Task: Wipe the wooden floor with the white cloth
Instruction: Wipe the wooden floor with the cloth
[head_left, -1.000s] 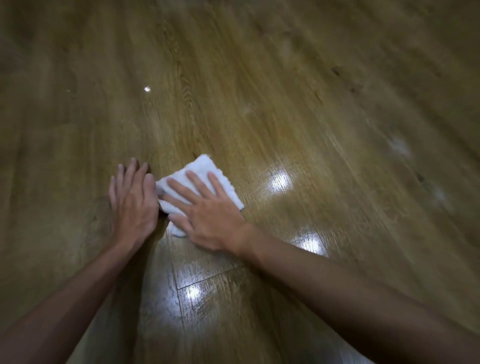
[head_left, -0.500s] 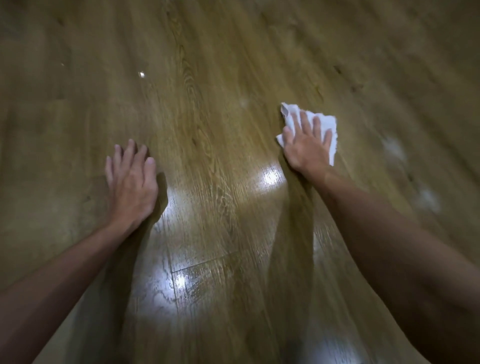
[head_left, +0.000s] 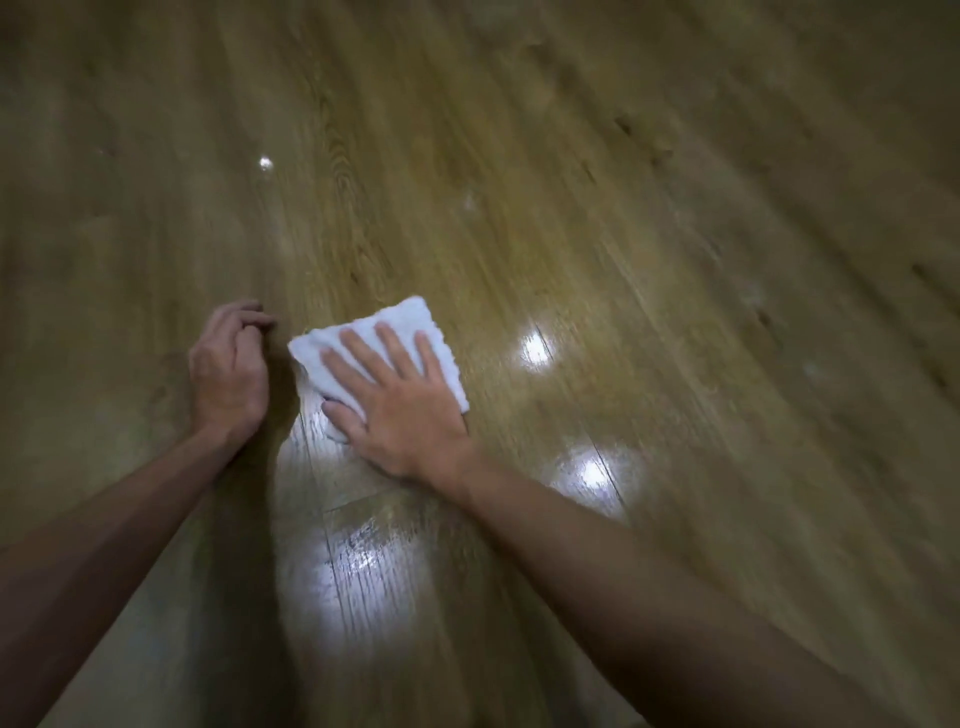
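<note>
The right hand (head_left: 400, 410) lies flat, fingers spread, palm pressed down on the white cloth (head_left: 382, 353), gripping nothing. The cloth lies folded on the wooden floor (head_left: 649, 249), just right of the left hand (head_left: 228, 374). The left hand rests on the floor with fingers curled under, holding nothing, apart from the cloth. Light reflections (head_left: 535, 351) show on the boards

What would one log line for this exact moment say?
right hand: flat on white cloth | left hand: fingers curled, on wooden floor beside cloth | step: wiping
</note>
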